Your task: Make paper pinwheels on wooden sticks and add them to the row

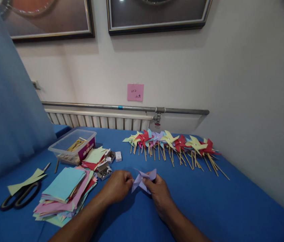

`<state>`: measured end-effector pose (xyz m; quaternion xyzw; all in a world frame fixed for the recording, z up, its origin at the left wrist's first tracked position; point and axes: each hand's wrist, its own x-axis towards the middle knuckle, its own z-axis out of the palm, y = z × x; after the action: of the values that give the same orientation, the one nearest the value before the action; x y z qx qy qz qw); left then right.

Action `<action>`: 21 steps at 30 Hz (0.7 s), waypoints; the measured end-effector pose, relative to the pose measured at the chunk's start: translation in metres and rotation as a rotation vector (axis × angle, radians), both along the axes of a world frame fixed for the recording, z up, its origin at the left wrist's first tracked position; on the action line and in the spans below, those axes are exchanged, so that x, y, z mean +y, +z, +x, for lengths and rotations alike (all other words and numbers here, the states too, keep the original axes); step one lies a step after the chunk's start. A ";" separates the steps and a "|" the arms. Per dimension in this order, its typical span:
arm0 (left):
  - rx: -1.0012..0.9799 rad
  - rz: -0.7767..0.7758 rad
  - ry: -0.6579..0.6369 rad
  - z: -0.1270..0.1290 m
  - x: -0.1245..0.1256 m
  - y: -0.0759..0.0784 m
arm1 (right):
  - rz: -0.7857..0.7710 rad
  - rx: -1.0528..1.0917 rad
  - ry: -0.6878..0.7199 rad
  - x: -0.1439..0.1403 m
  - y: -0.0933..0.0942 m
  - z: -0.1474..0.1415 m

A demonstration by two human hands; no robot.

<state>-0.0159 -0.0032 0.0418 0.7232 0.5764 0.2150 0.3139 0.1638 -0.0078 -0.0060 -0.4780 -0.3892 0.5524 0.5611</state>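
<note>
A lilac paper pinwheel (139, 181) is held low over the blue table, its folded blades spread around a small pin at the centre. My right hand (158, 193) grips it from the right, with the thumb pressed near the pin and the fingers behind the paper. Close against the left blade is my left hand (120, 185), its fingers curled together in a pinch. What those fingers hold, if anything, is hidden. No stick shows below the lilac paper.
Finished pinwheels (181, 143) on sticks lie in a row at the back right. Stacked coloured paper (63, 185), scissors (22, 198) under a pale green piece, small boxes of pins (104, 171) and a plastic tub (73, 144) of sticks are on the left. A wall stands behind.
</note>
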 end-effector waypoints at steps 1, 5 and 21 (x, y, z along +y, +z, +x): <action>0.002 0.002 -0.001 0.000 0.000 0.000 | 0.000 -0.004 -0.001 0.000 0.000 0.000; 0.011 0.006 -0.004 0.000 0.001 -0.003 | -0.007 -0.024 0.004 0.001 -0.001 0.000; 0.005 0.014 0.000 -0.001 0.002 -0.007 | -0.030 -0.029 -0.005 -0.001 0.004 -0.001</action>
<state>-0.0169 -0.0007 0.0350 0.7259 0.5758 0.2172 0.3073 0.1626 -0.0083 -0.0023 -0.4952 -0.3879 0.5498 0.5496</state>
